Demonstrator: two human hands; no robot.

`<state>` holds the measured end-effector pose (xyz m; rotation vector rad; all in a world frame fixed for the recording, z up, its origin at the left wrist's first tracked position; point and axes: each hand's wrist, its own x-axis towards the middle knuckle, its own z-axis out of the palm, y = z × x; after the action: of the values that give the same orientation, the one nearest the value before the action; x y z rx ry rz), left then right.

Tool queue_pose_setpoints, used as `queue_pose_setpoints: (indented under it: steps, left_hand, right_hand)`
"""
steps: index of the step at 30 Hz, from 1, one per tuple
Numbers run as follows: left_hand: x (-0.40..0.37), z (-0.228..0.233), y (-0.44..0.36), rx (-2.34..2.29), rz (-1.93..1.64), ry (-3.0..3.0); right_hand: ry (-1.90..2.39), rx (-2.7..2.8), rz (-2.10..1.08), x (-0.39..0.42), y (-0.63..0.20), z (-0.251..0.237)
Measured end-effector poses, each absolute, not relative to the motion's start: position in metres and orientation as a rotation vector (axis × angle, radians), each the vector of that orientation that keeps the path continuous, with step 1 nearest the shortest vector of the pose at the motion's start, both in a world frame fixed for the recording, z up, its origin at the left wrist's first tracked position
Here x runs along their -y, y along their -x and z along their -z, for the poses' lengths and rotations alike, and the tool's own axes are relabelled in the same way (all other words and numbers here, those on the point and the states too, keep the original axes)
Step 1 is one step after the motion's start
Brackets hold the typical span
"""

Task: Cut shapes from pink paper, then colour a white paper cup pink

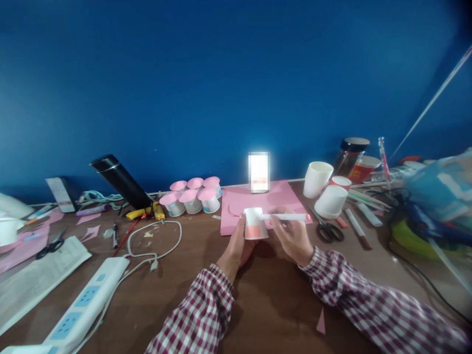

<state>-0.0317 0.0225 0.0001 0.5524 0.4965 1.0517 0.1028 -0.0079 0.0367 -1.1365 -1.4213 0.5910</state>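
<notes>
My left hand (236, 248) holds a small white paper cup (255, 223) upside down, with a pink band on its side, above the brown table. My right hand (293, 236) grips a white marker with a pink cap (285, 217), its tip touching the cup's side. A pink paper sheet (258, 204) lies just behind the cup. Both sleeves are red-and-white checked.
Several pink-topped inverted cups (193, 195) stand at the back left. White cups (324, 191), black scissors (328, 230), a jar (350, 155) and pens lie to the right. A glue gun (147, 212), cable (155, 248) and power strip (84, 305) lie left. A bright phone (258, 171) leans on the blue wall.
</notes>
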Motion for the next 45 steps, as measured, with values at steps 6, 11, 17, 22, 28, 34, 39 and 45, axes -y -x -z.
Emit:
queue_pose_setpoints:
  steps: [6,11,17,22,28,34,39,45]
  left_hand:
    - [-0.0226,0.0000,0.0313,-0.489,-1.043,-0.562]
    - [-0.0224,-0.0003,0.0309,-0.494,-1.053,-0.559]
    - [-0.0232,0.0014,0.0318,-0.519,-1.052,-0.550]
    - [-0.0229,0.0016,0.0322,-0.518,-1.049,-0.546]
    - [-0.0225,0.0011,0.0318,-0.509,-1.060,-0.568]
    - [-0.0226,0.0000,0.0316,-0.501,-1.047,-0.558]
    - [-0.0225,-0.0007,0.0314,-0.508,-1.049,-0.551]
    - [-0.0226,0.0009,0.0315,-0.493,-1.047,-0.546]
  right_hand:
    - [1.135,1.430,-0.588,0.0078,-0.1026,-0.0377]
    - [1.137,1.430,-0.582,0.0081,-0.1028,-0.0378]
    - [1.138,1.432,-0.592,0.0082,-0.1032,-0.0379]
    - [1.137,1.426,-0.582,0.0083,-0.1028,-0.0382]
    - [1.151,1.446,-0.579,0.0078,-0.1028,-0.0371]
    - [1.142,1.460,-0.593,0.0080,-0.1031,-0.0359]
    - [1.136,1.473,-0.563,0.0075,-0.1033,-0.0358]
    - [1.137,1.485,-0.579,0.0080,-0.1049,-0.0336]
